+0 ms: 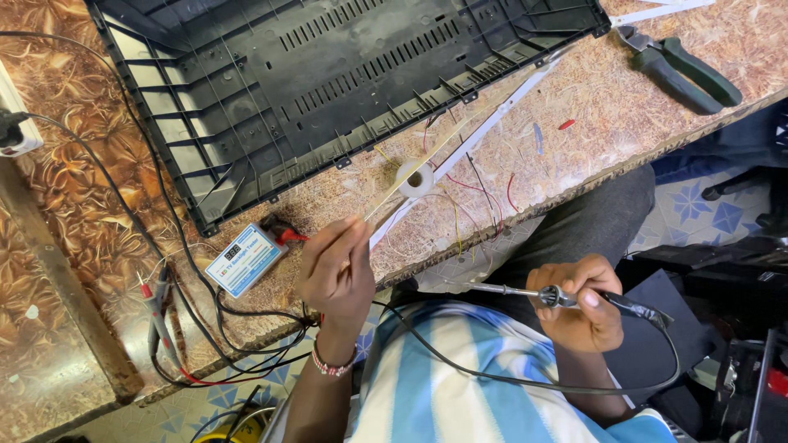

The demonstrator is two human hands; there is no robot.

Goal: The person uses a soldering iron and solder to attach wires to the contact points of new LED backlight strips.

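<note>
My left hand pinches the near end of a long thin white strip that runs diagonally up across the worktable. A small roll of white tape lies against the strip near its middle. My right hand grips a soldering iron over my lap, its metal tip pointing left toward the table edge and its black cord looping below. Thin red and yellow wires lie loose around the strip.
A large black plastic back cover fills the upper table. A small blue-and-white tester box with red and black probe leads sits left of my left hand. Green-handled pliers lie at upper right. A wall socket is at the left edge.
</note>
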